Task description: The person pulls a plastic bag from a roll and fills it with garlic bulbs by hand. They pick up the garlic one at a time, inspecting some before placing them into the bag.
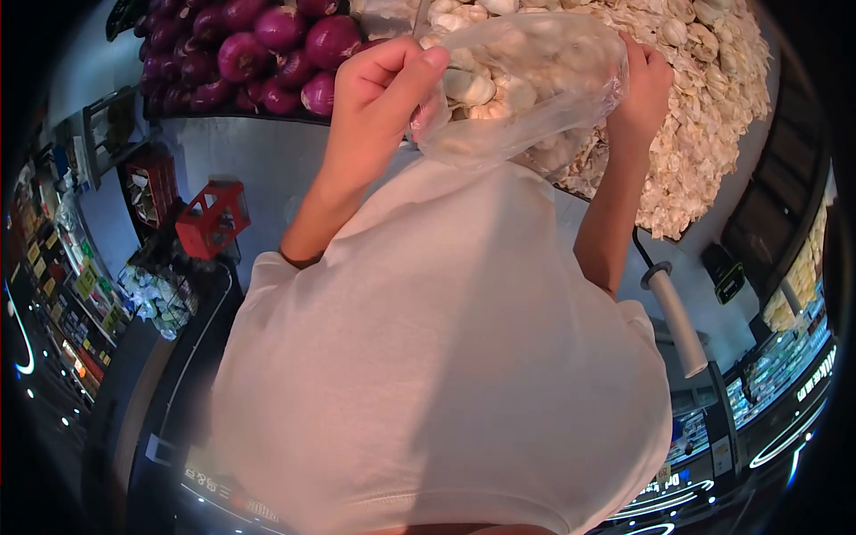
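Note:
A clear plastic bag is stretched between my two hands over a heap of garlic bulbs. My left hand is closed on the bag's left edge, thumb on top. On the opposite side my right hand has its fingers bent round the bag's right edge. The bag is see-through, and pale garlic bulbs show through and behind it; whether any lie inside I cannot tell. Loose garlic and skins spread beyond my right hand.
Red onions are piled at the upper left, beside the garlic. A roll of plastic bags hangs below the display's right side. A red crate-like holder stands at the left, near shelves of goods.

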Available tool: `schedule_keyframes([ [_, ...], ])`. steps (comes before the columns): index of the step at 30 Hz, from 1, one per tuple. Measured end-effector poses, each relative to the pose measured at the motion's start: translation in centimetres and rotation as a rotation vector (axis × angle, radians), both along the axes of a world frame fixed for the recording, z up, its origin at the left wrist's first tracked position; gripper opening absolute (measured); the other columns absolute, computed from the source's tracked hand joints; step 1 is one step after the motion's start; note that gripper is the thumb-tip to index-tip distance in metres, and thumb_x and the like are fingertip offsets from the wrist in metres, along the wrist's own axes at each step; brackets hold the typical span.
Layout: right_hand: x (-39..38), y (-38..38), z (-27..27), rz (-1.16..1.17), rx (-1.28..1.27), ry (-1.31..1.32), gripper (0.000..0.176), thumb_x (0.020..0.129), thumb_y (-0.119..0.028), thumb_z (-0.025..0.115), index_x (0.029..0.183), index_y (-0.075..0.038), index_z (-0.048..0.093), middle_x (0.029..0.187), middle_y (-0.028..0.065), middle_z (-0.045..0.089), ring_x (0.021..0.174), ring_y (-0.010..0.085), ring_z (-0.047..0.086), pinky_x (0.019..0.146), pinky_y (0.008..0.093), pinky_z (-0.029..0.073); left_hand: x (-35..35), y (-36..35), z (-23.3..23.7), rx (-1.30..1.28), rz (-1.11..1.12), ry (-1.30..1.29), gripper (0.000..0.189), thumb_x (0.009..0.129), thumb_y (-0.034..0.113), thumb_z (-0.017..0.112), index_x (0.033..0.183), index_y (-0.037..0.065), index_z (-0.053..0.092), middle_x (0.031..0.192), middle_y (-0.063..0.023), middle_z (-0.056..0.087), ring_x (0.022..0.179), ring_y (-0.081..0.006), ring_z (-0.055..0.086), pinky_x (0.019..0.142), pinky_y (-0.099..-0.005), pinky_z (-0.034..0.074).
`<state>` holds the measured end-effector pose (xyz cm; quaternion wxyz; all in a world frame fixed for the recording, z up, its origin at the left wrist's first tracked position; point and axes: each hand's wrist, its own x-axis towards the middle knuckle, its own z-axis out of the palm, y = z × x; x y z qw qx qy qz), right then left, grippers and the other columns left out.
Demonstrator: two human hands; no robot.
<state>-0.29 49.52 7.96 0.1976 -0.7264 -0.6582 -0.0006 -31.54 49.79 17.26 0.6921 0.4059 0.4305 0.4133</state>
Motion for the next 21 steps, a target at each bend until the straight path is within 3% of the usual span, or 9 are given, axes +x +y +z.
schedule_keyframes([
  [4, -0.3, 0.3, 0.5, -0.077, 0.046, 0.106, 0.040, 0.091, -0.012, 0.069, 0.131, -0.015, 0.070, 0.123, 0.0123, 0.058, 0.112, 0.0339, 0.055, 0.096, 0.0433, 0.049, 0.1, -0.2, -0.1, -0.013, 0.005, -0.004, 0.038, 0.106, 0.019, 0.063, 0.071, 0.006, 0.054, 0.059, 0.0029, 0.053, 0.052, -0.0031, 0.044, 0.049, -0.0238, 0.033],
  [10, -1.1, 0.2, 3.2, -0.121, 0.410, 0.374, 0.037, 0.088, -0.009, 0.077, 0.125, -0.014, 0.074, 0.121, 0.0112, 0.054, 0.108, 0.0265, 0.059, 0.095, 0.0403, 0.049, -0.2, -0.4, 0.4, -0.021, 0.015, 0.001, 0.039, 0.107, 0.019, 0.062, 0.072, 0.006, 0.054, 0.060, 0.0030, 0.053, 0.053, -0.0029, 0.045, 0.049, -0.0233, 0.034],
  [14, -3.7, -0.6, 6.1, -0.157, 0.552, 0.636, 0.041, 0.082, 0.001, 0.081, 0.120, -0.013, 0.076, 0.122, 0.0078, 0.055, 0.103, 0.0188, 0.060, 0.088, 0.0296, 0.051, -0.1, -0.8, 0.4, -0.035, -0.005, -0.009, 0.037, 0.108, 0.019, 0.060, 0.073, 0.007, 0.053, 0.061, 0.0018, 0.055, 0.052, -0.0038, 0.046, 0.049, -0.0232, 0.035],
  [15, -4.2, -1.2, 6.9, -0.063, 0.563, 0.552, 0.047, 0.079, 0.004, 0.084, 0.123, -0.012, 0.075, 0.121, 0.0064, 0.057, 0.098, 0.0170, 0.060, 0.083, 0.0261, 0.050, -0.1, -0.9, 0.4, -0.039, -0.003, -0.012, 0.037, 0.108, 0.019, 0.060, 0.074, 0.007, 0.053, 0.062, 0.0016, 0.055, 0.052, -0.0040, 0.046, 0.049, -0.0233, 0.035],
  [18, -7.8, -2.9, 9.5, 0.154, 0.468, 0.952, 0.050, 0.079, 0.002, 0.084, 0.126, -0.011, 0.072, 0.119, 0.0056, 0.058, 0.097, 0.0173, 0.059, 0.082, 0.0288, 0.050, 0.1, -0.9, 0.7, -0.045, 0.010, -0.018, 0.036, 0.108, 0.019, 0.060, 0.075, 0.008, 0.051, 0.062, 0.0025, 0.051, 0.052, -0.0043, 0.045, 0.049, -0.0235, 0.035],
  [21, -9.7, -4.1, 10.6, 0.437, 0.040, 1.050, 0.050, 0.082, -0.001, 0.082, 0.129, -0.008, 0.067, 0.122, 0.0062, 0.057, 0.108, 0.0205, 0.061, 0.091, 0.0323, 0.051, 0.2, -0.8, 0.5, -0.026, 0.045, -0.006, 0.036, 0.108, 0.019, 0.060, 0.075, 0.009, 0.050, 0.063, 0.0038, 0.049, 0.053, -0.0037, 0.043, 0.050, -0.0238, 0.033],
])
